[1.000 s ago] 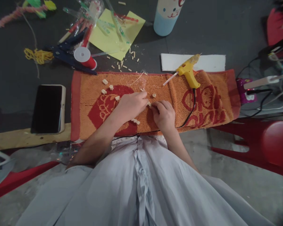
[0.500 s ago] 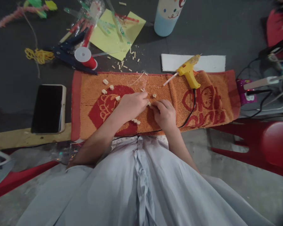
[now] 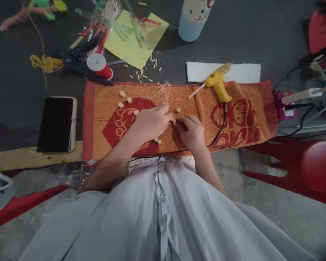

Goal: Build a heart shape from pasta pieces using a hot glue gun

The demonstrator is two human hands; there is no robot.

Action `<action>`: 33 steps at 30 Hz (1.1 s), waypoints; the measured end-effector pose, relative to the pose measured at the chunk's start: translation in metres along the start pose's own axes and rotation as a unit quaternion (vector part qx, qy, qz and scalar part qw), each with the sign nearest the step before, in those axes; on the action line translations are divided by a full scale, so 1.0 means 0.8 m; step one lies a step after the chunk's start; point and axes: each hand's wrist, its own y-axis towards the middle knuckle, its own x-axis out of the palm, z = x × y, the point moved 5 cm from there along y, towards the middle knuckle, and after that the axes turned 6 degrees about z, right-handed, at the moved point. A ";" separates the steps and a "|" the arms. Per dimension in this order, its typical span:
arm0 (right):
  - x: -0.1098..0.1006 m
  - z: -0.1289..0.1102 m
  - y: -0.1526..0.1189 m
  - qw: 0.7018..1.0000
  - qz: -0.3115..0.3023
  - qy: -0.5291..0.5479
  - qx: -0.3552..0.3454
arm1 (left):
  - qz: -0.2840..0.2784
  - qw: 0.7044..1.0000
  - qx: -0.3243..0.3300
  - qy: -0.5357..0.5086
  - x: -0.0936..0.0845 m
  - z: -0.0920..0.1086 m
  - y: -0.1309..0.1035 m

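Note:
Over the middle of an orange towel (image 3: 97,108), both hands meet at a small cream-coloured piece (image 3: 173,120). My right hand (image 3: 192,133) pinches this piece between thumb and fingers. My left hand (image 3: 153,121) is closed, its fingertips against the left side of the same piece. Similar small pieces lie around: one (image 3: 178,110) above my right hand, another (image 3: 136,113) left of my left hand, and several near the towel's upper left. A longer cream cluster (image 3: 158,140) rests below my left hand.
A yellow glue gun (image 3: 218,83) lies on the towel's right half, its cord running down and left. Beyond the towel are a white strip (image 3: 247,72), a blue bottle (image 3: 191,23), yellow paper (image 3: 116,40), a red spool (image 3: 104,71) and dark-handled pliers (image 3: 73,63). A phone (image 3: 55,125) sits left.
The small piece and my right hand have shifted slightly to the right. My left fingers have moved a little around the piece. The whole view has shifted slightly.

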 end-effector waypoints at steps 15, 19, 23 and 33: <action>-0.005 0.009 0.002 0.994 -0.055 0.064 0.073 | 0.176 0.947 -0.242 -0.117 0.008 -0.062 -0.104; -0.004 0.008 0.002 0.994 -0.041 0.070 0.067 | 0.173 0.932 -0.284 -0.144 0.024 -0.057 -0.115; -0.004 0.007 0.002 0.995 -0.039 0.065 0.063 | 0.154 0.920 -0.313 -0.178 0.035 -0.054 -0.116; -0.001 0.010 0.000 0.995 -0.043 0.057 0.070 | 0.145 0.914 -0.320 -0.203 0.037 -0.053 -0.115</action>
